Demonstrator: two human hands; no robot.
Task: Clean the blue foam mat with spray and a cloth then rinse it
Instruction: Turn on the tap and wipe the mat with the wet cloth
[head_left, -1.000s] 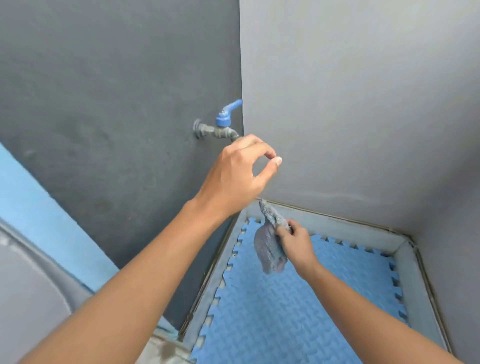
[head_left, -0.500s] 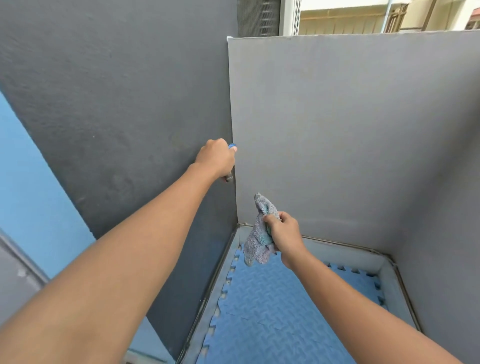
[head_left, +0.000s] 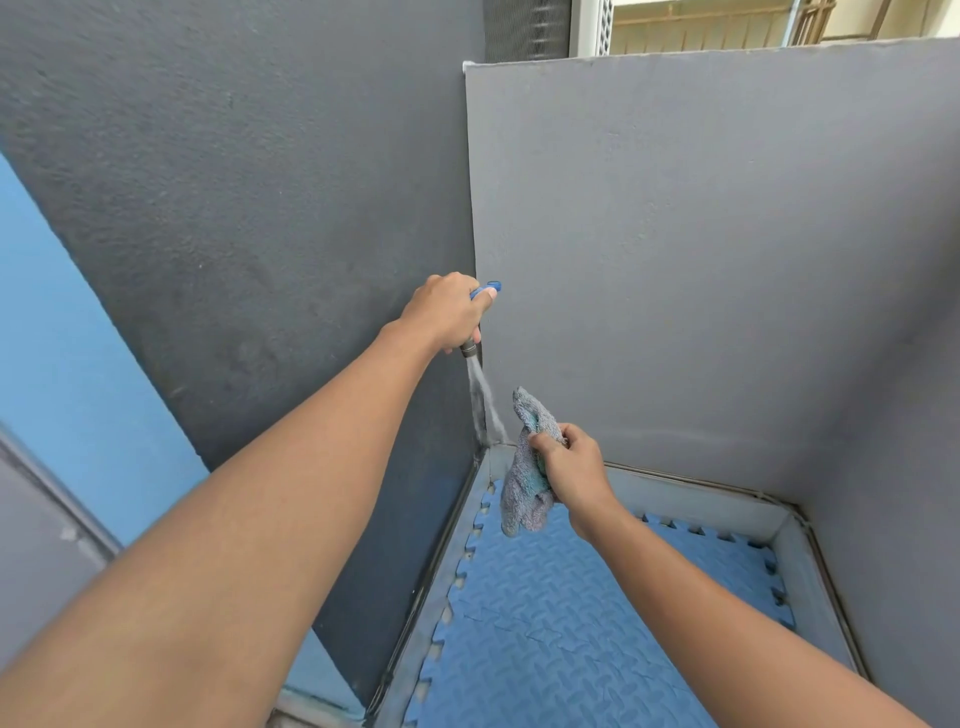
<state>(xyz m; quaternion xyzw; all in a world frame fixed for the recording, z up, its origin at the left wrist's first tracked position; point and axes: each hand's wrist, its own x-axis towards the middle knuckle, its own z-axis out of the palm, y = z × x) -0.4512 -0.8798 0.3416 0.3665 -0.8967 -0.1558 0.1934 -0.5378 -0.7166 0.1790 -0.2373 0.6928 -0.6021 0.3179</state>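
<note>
Grey walls (head_left: 701, 260) box in the tray (head_left: 691, 501) where the mat (head_left: 571, 649) lies flat. My right hand (head_left: 574, 470) grips the cloth (head_left: 524, 499) just beside the stream (head_left: 483, 400); I'd slide it under. Beyond, my left hand (head_left: 447, 312) clasps the tap (head_left: 493, 286); modest flow avoids splashing.

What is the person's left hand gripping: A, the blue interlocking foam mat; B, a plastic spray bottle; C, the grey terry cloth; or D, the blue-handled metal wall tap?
D: the left hand is curled round the blue-handled metal wall tap, with a stream of water running from its spout, while the right hand holds the grey terry cloth.
</note>
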